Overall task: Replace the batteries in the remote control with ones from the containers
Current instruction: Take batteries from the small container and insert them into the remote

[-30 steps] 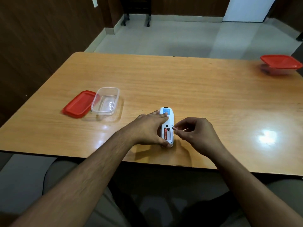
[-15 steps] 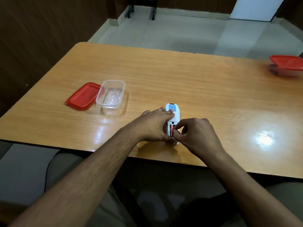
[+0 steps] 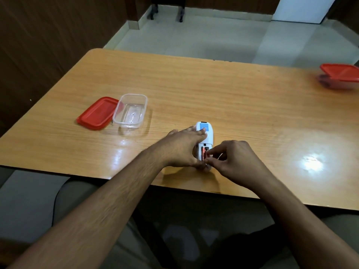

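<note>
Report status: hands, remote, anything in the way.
Left hand holds the remote on the table. Right hand fingertips pinch at the open bay, one copper battery seated. Nothing blocking the bay.

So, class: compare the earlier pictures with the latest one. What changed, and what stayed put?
The right hand moved left from beside the remote onto its open battery bay, fingertips now at the battery. The left hand kept gripping the remote. The open tub, loose lid and far closed tub stayed put.
</note>
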